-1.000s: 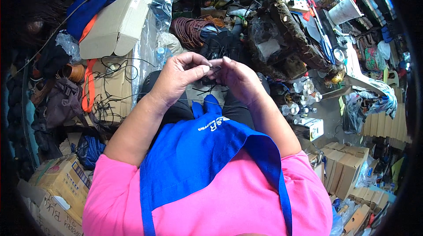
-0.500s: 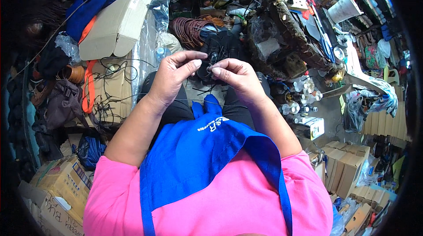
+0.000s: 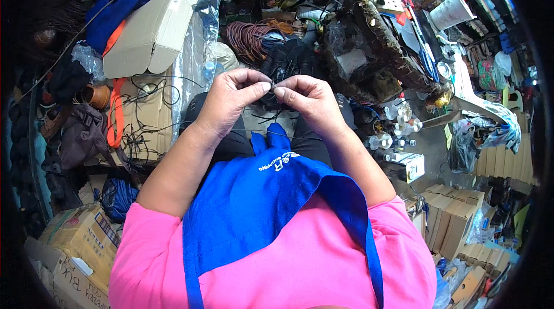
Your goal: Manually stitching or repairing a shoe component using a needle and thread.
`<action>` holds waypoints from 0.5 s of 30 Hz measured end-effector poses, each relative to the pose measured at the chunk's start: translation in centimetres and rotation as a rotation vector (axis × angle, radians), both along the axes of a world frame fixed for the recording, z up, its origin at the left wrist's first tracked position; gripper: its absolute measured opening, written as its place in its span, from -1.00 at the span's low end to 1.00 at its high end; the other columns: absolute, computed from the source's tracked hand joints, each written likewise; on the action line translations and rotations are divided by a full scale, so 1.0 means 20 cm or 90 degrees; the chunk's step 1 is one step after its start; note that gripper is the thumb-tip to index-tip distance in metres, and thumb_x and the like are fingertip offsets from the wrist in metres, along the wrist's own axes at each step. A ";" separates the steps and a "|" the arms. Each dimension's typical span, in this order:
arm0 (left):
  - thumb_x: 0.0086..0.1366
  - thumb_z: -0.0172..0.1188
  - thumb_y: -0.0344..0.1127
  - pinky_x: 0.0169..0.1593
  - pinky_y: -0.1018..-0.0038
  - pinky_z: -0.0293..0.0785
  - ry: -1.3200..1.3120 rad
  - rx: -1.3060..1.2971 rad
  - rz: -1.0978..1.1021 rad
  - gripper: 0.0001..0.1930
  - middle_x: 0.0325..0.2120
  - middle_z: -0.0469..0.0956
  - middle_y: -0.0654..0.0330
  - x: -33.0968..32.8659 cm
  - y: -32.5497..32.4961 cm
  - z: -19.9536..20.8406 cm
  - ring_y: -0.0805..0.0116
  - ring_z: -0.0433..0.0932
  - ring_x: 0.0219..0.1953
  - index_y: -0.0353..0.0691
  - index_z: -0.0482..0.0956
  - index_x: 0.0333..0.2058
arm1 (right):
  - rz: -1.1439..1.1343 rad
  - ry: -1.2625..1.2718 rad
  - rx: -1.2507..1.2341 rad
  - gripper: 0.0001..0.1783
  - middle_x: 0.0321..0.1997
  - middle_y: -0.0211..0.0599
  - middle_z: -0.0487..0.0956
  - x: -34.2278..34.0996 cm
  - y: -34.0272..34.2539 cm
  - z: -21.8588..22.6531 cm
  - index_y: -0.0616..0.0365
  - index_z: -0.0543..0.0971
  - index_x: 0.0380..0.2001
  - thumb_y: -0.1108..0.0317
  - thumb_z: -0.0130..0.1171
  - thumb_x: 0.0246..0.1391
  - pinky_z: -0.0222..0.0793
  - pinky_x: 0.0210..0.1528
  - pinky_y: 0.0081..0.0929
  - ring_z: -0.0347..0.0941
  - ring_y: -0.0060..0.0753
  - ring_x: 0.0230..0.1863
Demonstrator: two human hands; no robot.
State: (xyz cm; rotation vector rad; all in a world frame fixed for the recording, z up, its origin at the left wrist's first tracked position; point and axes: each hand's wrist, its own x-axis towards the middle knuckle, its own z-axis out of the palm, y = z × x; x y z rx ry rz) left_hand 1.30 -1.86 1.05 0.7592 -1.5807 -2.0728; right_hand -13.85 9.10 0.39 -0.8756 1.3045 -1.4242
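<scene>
Head view, now: the bare left hand (image 3: 234, 96) at about half past ten and bare right hand (image 3: 313, 102) at half past one have closed the gap seen half a second ago, thumb and forefinger tips now meeting just above centre at 12 o'clock. Both appear to pinch a thin, dark, cord-like strand (image 3: 273, 84) between those tips, its far ends not traceable against the black, shoe-like item (image 3: 284, 58) beyond at 12 o'clock; judged meaning: both hands again work one small spot, fine handling unfinished.
</scene>
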 end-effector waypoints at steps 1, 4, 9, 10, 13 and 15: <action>0.13 0.18 -0.45 -0.22 0.65 0.37 0.002 0.001 0.004 -0.86 -0.42 0.56 0.26 0.00 0.00 0.00 0.58 0.48 -0.36 -0.33 0.56 -0.30 | 0.004 0.004 0.002 -0.86 -0.50 -0.48 0.52 0.00 0.00 0.00 0.27 0.56 -0.40 0.39 0.18 0.04 0.29 -0.38 -0.69 0.35 -0.72 -0.46; 0.13 0.18 -0.46 -0.23 0.66 0.36 0.001 0.000 -0.001 -0.87 -0.43 0.56 0.26 0.00 -0.01 0.00 0.59 0.47 -0.37 -0.34 0.56 -0.31 | 0.005 0.006 0.005 -0.86 -0.50 -0.48 0.52 0.00 0.00 0.00 0.27 0.56 -0.40 0.39 0.18 0.04 0.29 -0.39 -0.69 0.35 -0.72 -0.46; 0.14 0.16 -0.46 -0.26 0.67 0.34 -0.026 -0.071 0.005 -0.87 -0.45 0.54 0.29 -0.01 0.00 0.02 0.62 0.44 -0.39 -0.35 0.56 -0.33 | -0.005 0.022 0.016 -0.86 -0.51 -0.49 0.52 0.00 -0.01 -0.01 0.27 0.56 -0.41 0.38 0.19 0.03 0.29 -0.40 -0.69 0.35 -0.72 -0.47; 0.14 0.16 -0.46 -0.27 0.68 0.33 -0.046 -0.104 0.003 -0.87 -0.46 0.54 0.30 -0.01 0.00 0.02 0.63 0.43 -0.39 -0.35 0.56 -0.33 | -0.005 0.024 0.016 -0.86 -0.51 -0.49 0.52 0.00 0.00 -0.01 0.26 0.56 -0.42 0.38 0.19 0.03 0.29 -0.40 -0.69 0.35 -0.73 -0.47; 0.15 0.15 -0.45 -0.28 0.67 0.32 -0.051 -0.118 0.008 -0.87 -0.47 0.53 0.32 -0.01 0.00 0.03 0.64 0.42 -0.40 -0.35 0.57 -0.33 | 0.001 0.022 0.015 -0.85 -0.51 -0.49 0.52 0.00 0.00 -0.01 0.26 0.56 -0.42 0.37 0.19 0.03 0.29 -0.40 -0.69 0.35 -0.72 -0.48; 0.15 0.14 -0.45 -0.28 0.67 0.33 -0.043 -0.108 0.008 -0.86 -0.47 0.53 0.31 -0.01 0.00 0.02 0.63 0.42 -0.40 -0.35 0.57 -0.31 | 0.007 0.017 0.012 -0.85 -0.51 -0.49 0.52 -0.01 -0.01 -0.02 0.26 0.56 -0.41 0.37 0.19 0.03 0.29 -0.40 -0.69 0.35 -0.72 -0.47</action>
